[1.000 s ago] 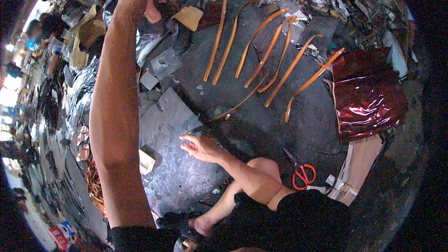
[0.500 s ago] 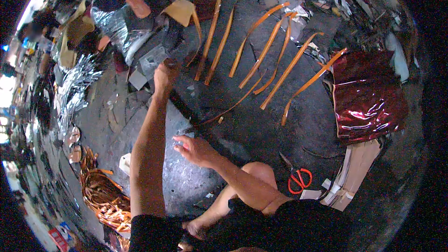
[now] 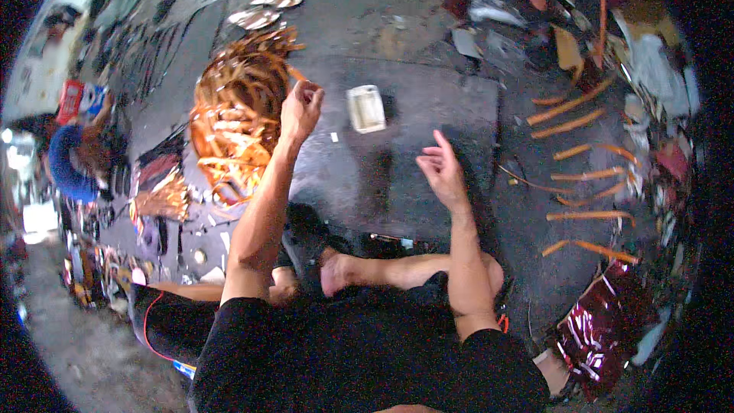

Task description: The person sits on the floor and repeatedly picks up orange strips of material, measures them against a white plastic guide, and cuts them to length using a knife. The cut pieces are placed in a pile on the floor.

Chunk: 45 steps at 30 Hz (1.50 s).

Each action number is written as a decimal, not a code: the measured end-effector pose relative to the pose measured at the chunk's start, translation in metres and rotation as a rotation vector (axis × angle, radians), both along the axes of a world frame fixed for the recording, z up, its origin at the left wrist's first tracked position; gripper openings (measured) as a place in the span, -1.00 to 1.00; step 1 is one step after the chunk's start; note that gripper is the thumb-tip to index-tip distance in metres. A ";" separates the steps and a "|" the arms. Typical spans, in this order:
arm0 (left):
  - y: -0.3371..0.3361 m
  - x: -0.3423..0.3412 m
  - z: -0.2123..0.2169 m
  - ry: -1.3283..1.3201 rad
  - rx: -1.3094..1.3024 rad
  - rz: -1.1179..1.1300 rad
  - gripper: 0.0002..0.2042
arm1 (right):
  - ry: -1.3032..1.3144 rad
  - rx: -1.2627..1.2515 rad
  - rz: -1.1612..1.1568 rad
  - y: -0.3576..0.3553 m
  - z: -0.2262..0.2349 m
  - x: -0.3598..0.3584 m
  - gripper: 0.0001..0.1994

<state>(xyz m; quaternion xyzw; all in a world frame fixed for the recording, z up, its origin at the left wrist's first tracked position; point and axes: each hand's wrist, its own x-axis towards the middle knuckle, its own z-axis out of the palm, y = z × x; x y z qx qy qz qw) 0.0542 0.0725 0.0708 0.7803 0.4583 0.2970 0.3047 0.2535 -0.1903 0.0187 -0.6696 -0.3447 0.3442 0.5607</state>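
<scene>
My left hand (image 3: 302, 113) is raised beside a large heap of shiny orange-brown strips (image 3: 237, 118). Its fingers are curled together, and whatever they may hold is hidden. One strip end juts from the heap just above the fingertips. My right hand (image 3: 443, 173) hovers over the dark floor board with its fingers apart, holding nothing. Between the two hands lies a small white rectangular dish (image 3: 367, 109). Separate orange strips (image 3: 589, 174) lie spaced in a row on the right.
Glossy dark red sheets (image 3: 600, 329) lie at the lower right. Red scissor handles (image 3: 503, 323) peek out beside my right arm. Round flat pieces (image 3: 264, 9) rest beyond the heap. At the left are a bundle of strips (image 3: 162, 200) and a blue ring-shaped object (image 3: 69, 162).
The view has swung left, so the row of strips now sits at the right. My left hand has moved from the clear plastic piece to the strip heap. My right hand stays open.
</scene>
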 end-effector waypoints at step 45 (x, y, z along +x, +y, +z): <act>-0.078 -0.015 -0.029 0.060 -0.772 -0.808 -0.79 | -0.335 -0.214 0.429 0.026 0.063 0.008 -0.61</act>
